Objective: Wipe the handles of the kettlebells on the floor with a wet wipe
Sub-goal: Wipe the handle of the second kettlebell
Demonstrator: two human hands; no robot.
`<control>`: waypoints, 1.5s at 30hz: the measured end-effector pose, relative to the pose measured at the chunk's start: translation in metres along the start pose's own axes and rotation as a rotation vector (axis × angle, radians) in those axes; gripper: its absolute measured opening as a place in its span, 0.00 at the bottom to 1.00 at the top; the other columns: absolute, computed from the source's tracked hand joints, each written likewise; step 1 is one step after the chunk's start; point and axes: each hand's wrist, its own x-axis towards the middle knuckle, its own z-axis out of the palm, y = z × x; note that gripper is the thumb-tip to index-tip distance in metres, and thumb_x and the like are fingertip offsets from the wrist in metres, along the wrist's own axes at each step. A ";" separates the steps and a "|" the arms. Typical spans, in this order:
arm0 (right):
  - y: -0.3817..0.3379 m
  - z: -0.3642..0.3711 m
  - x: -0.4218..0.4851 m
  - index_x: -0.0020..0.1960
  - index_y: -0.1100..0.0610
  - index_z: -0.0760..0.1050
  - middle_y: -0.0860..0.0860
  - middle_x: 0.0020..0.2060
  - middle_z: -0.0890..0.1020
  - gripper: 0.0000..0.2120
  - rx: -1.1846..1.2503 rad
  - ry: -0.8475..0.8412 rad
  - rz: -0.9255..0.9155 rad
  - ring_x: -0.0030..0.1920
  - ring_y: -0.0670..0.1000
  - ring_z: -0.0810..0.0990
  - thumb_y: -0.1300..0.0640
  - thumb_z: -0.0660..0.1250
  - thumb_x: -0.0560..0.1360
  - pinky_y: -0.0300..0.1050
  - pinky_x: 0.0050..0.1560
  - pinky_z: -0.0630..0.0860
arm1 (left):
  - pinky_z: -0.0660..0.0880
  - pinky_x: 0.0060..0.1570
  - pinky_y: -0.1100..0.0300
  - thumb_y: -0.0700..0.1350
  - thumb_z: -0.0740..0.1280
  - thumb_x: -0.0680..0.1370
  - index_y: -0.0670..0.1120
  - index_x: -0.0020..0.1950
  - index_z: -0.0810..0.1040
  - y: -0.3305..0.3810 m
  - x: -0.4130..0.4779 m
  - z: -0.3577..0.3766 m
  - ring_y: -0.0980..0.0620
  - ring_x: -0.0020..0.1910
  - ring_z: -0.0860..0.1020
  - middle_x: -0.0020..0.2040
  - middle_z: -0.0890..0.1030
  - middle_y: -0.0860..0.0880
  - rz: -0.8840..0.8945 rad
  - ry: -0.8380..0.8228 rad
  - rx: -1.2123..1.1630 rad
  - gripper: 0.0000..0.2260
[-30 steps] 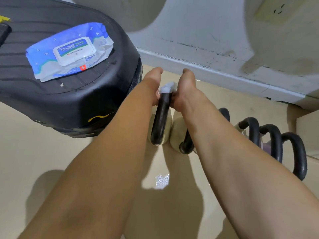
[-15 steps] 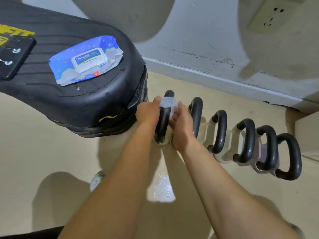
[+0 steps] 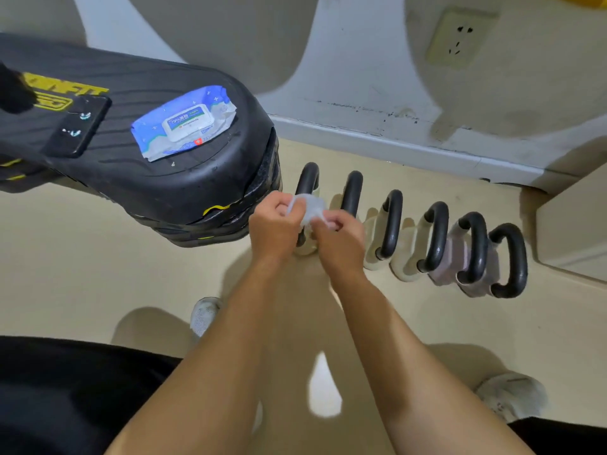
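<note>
Head view, looking down at a beige floor (image 3: pixel 82 274) beside a pale wall (image 3: pixel 361 60). My left hand (image 3: pixel 274 224) and right hand (image 3: pixel 341 241) meet in the middle of the picture, forearms reaching in from below. Both have curled fingers and pinch one crumpled white wet wipe (image 3: pixel 308 206), bunched between my fingertips.

The wipe sits in front of the leftmost handle (image 3: pixel 308 177) in a row of six kettlebells (image 3: pixel 435 238). I cannot tell whether it touches that handle. The kettlebells stand on the floor close together, running from my hands off to the right along the wall. Each has a black looped handle standing upright. The left ones have cream bodies and the two at the right end look pale purple.

Just left of my hands is a large black ridged block (image 3: pixel 197 192) with yellow lettering. A blue and white pack of wipes (image 3: pixel 184 124) lies flat on top of it, lid closed, and a dark phone (image 3: pixel 77 126) lies further left.

A wall socket (image 3: pixel 456 37) is at upper right. My pale shoes (image 3: pixel 203 315) show on the floor below.
</note>
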 end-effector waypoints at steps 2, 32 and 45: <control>-0.011 -0.021 0.005 0.48 0.51 0.77 0.48 0.35 0.81 0.06 0.066 0.029 -0.046 0.35 0.46 0.80 0.60 0.70 0.75 0.43 0.40 0.78 | 0.69 0.32 0.62 0.44 0.71 0.77 0.39 0.43 0.79 0.015 -0.001 0.003 0.56 0.29 0.71 0.32 0.74 0.48 0.032 -0.087 -0.110 0.09; 0.033 -0.022 0.111 0.51 0.57 0.82 0.55 0.47 0.85 0.22 0.456 -0.059 0.572 0.46 0.52 0.83 0.41 0.58 0.84 0.47 0.54 0.78 | 0.77 0.53 0.46 0.43 0.62 0.81 0.48 0.36 0.73 -0.012 0.032 0.105 0.45 0.46 0.75 0.36 0.74 0.49 -0.574 -0.340 -0.034 0.13; 0.020 -0.020 0.111 0.45 0.56 0.76 0.53 0.40 0.81 0.14 0.119 0.015 0.379 0.50 0.57 0.84 0.50 0.59 0.84 0.54 0.59 0.81 | 0.78 0.43 0.62 0.44 0.67 0.78 0.47 0.63 0.76 -0.002 0.012 0.082 0.54 0.48 0.82 0.53 0.83 0.50 -0.320 -0.380 0.058 0.14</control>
